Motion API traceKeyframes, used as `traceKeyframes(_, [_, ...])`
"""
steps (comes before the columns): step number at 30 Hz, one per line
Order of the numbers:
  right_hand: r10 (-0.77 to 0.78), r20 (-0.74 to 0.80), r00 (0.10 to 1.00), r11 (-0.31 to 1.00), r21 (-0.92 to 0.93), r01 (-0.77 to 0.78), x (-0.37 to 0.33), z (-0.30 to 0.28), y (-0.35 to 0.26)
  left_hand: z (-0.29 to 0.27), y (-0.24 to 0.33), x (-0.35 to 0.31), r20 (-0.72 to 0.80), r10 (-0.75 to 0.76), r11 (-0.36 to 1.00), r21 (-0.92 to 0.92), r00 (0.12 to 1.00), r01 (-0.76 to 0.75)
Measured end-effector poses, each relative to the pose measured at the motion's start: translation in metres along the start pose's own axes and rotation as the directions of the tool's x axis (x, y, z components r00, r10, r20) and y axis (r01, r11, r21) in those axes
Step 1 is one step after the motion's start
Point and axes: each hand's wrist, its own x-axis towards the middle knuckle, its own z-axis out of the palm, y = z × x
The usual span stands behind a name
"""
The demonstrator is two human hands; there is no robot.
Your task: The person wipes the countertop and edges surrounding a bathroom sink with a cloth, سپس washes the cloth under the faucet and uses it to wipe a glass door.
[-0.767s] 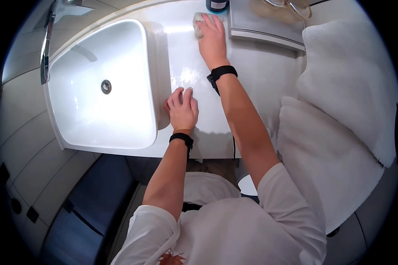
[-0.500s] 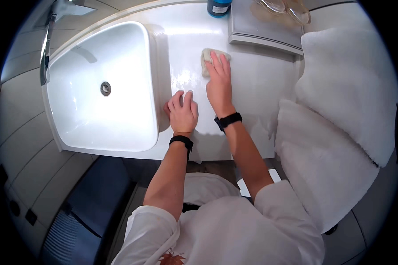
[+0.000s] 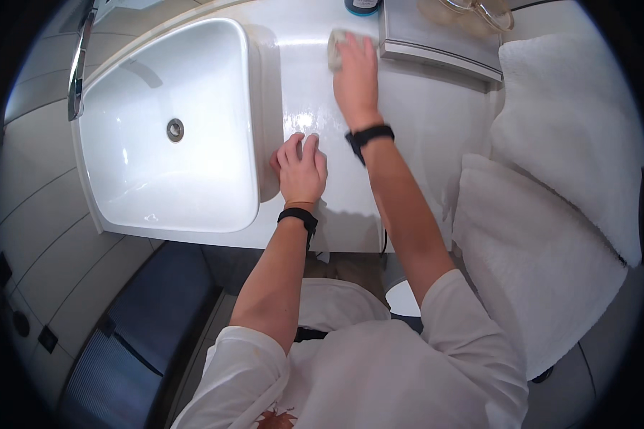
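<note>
My right hand point(image 3: 356, 82) presses a folded, pale beige cloth point(image 3: 334, 51) onto the glossy white countertop point(image 3: 422, 136), its fingers over the cloth and slightly blurred. The cloth lies just left of a low grey-white box. Nearer to me, my left hand point(image 3: 302, 171) rests on the counter beside the sink's right wall, fingers bent and apart, with nothing in it. The wet-looking surface shines just beyond its fingertips. Each wrist wears a black band.
A white vessel sink point(image 3: 256, 193) with a round drain point(image 3: 175, 130) and chrome tap point(image 3: 80, 68) fills the left. At the back stand a blue bottle point(image 3: 363, 7) and the low box point(image 3: 444, 39) with clear amber-tinted glassware point(image 3: 488, 13). White towels point(image 3: 544, 250) hang at the right.
My right hand has slid the cloth away from me along the counter, toward the blue bottle. My left hand stays at the same spot beside the sink. The whole view has shifted slightly.
</note>
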Motion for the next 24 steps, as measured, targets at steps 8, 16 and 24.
traceKeyframes(8, [0.117, 0.386, 0.915, 0.989, 0.034, -0.140, -0.168, -0.100, -0.047, -0.001, 0.002, 0.004, -0.005, 0.004, 1.000, -0.005, 1.000, -0.004])
traceKeyframes(16, [0.020, 0.171, 0.985, 0.994, 0.101, -0.038, -0.041, -0.019, -0.024, 0.001, 0.008, 0.001, -0.037, 0.012, 1.000, -0.018, 0.999, -0.013])
traceKeyframes(24, [-0.163, 0.427, 0.890, 0.982, 0.160, 0.103, -0.122, -0.073, -0.046, -0.021, -0.017, -0.010, -0.018, 0.004, 0.949, -0.315, 1.000, -0.009])
